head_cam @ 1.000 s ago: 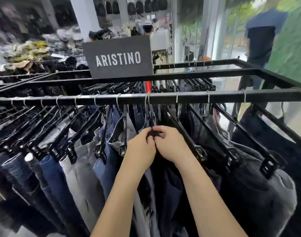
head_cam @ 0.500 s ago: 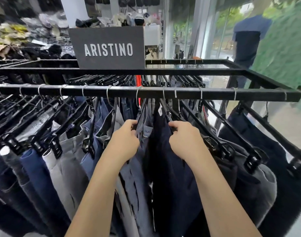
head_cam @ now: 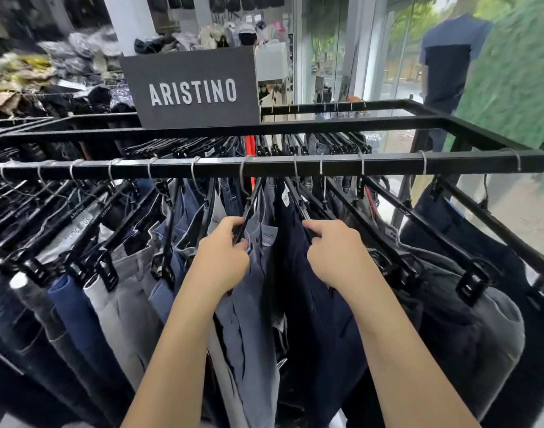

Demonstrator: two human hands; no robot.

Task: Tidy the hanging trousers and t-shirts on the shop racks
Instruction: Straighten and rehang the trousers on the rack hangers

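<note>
Sign reads ARISTINO — left hand fingers curled round black hanger; right hand probably gripping neighbouring hanger.

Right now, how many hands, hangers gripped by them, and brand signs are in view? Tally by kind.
Hands: 2, left hand and right hand
Gripped hangers: 2, left hanger and right hanger
Brand signs: 1, ARISTINO sign
Total: 5

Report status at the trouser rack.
Left hand grips grey-blue trousers' hanger; right hand grips navy trousers' hanger. Both hooked on rail. Neighbouring hangers crowd close.
</note>
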